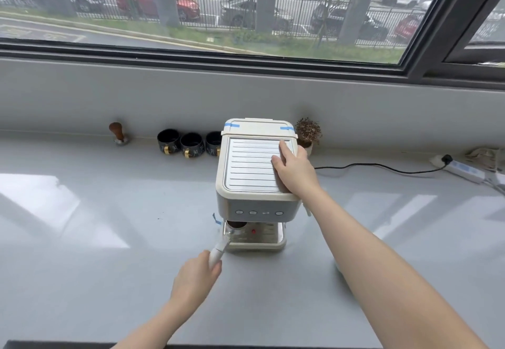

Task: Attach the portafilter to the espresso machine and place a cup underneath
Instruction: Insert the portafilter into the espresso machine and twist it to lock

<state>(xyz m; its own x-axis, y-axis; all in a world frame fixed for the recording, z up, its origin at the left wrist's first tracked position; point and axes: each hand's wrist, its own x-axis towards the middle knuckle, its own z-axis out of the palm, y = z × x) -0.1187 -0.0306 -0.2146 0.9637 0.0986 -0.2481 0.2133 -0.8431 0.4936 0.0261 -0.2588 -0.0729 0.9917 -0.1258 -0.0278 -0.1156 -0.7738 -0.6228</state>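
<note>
At the far left of the grey counter [82, 239], well away from either hand, a wooden-handled tamper [118, 133] stands upright against the wall. To its right three dark cups with gold handles [188, 143] sit in a row, touching the left rear of the espresso machine [254, 184] and nowhere near the drip tray.

The left hand [195, 280] reaches up from the lower edge, forearm angled toward the machine, fingers curled shut around the end of the white handle of the portafilter [222, 242]. From that grip the handle slants up and to the right; its basket, filled with dark coffee grounds, lies at the far end, under the left front of the machine, just above the drip tray [262, 236]. Whether it is seated in the group head cannot be told.

The right arm stretches long and nearly straight from the lower right corner. The right hand [293, 169] lies palm down on the right side of the machine's ribbed top plate, fingers flat and close together, pressing rather than gripping, thumb hidden. Just beyond its fingertips stands a small potted plant [308, 133]. A black cord [382, 168] runs right from there to a white power strip [461, 169].
</note>
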